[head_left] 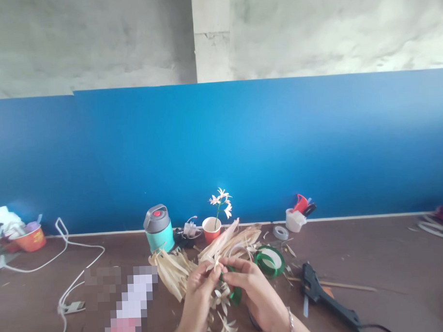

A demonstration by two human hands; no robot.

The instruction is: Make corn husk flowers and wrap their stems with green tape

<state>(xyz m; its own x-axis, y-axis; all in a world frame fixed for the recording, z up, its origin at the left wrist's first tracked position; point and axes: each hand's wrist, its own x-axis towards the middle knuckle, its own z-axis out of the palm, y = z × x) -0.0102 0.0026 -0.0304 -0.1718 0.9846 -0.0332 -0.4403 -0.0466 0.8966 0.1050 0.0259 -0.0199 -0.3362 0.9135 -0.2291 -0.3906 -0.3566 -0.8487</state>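
My left hand (201, 291) is closed, thumb and fingers pinching a pale husk flower (213, 263) with its petals facing up. Close beside it, my right hand (251, 281) is also closed, its fingertips meeting at the flower's base around a bit of green tape (236, 292) that shows beneath the hand. The exact grip is partly hidden by my fingers. Below the hands lie loose husk flowers (227, 326) on the brown table. Dried corn husks (172, 272) are spread behind and to the left. A roll of green tape (277, 261) lies just beyond my right hand.
An orange-and-white paper cup (211, 230) holds a finished flower stem (220, 202). Near it stands a teal flask (159, 231). On the right are a glue gun (320, 293), a thin stick (351, 286), a tape roll (281, 232) and a tool cup (294, 221). White cables (68, 292) run at left.
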